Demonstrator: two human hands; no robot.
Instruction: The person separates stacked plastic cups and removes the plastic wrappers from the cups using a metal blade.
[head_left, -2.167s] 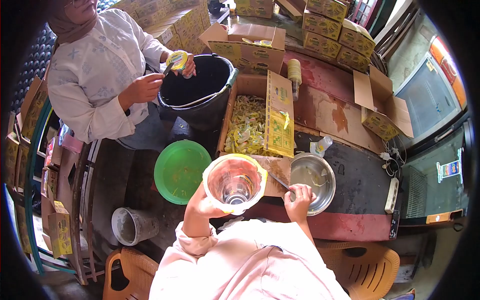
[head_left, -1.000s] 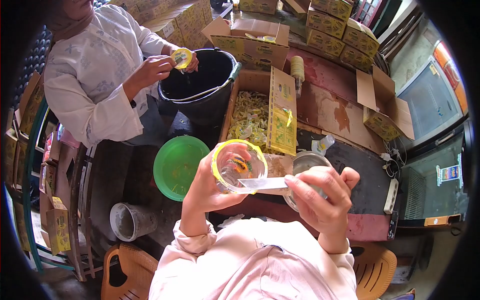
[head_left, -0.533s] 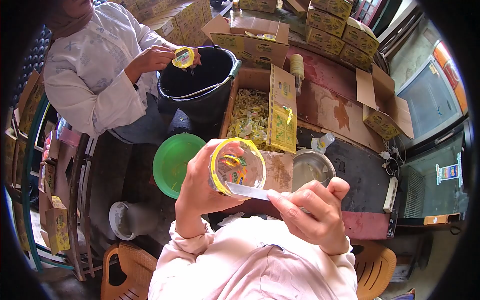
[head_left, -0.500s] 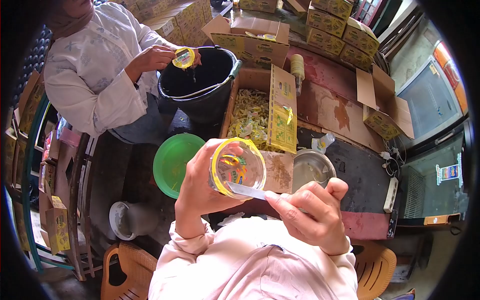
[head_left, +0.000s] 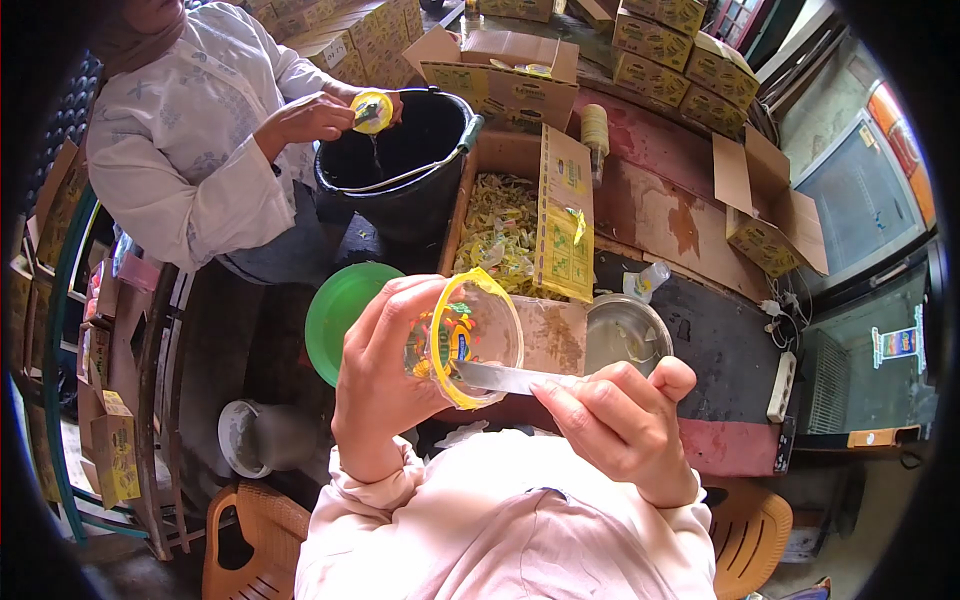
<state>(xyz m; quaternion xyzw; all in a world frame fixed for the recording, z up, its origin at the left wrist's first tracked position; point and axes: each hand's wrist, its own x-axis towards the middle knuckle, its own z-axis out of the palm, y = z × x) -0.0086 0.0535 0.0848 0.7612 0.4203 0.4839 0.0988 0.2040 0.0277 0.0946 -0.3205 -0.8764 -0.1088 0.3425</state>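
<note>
My left hand (head_left: 375, 365) is wrapped round a clear plastic cup (head_left: 500, 335) with a printed side, its mouth turned toward the right. Yellow film clings along the cup's rim. Between the thumb and fingers of my right hand (head_left: 625, 425) is a flat metal blade (head_left: 505, 378), like a knife; its handle is hidden in the hand. The blade's tip lies at the cup's lower rim, overlapping the mouth. Behind the cup stands a carton (head_left: 567, 215) filled with yellow and clear film scraps (head_left: 495, 225).
Opposite, a co-worker holds a yellow-lidded cup (head_left: 372, 112) over a black bucket (head_left: 395, 205). A green basin (head_left: 325, 325) is at left, a metal bowl (head_left: 655, 330) at right. Stacked cups (head_left: 594, 140) and an open carton (head_left: 770, 215) stand on the table. Chairs (head_left: 250, 530) flank me.
My left hand has shifted slightly left and turned the cup so its mouth faces more to the right. The blade now lies flatter. The co-worker's cup has tilted.
</note>
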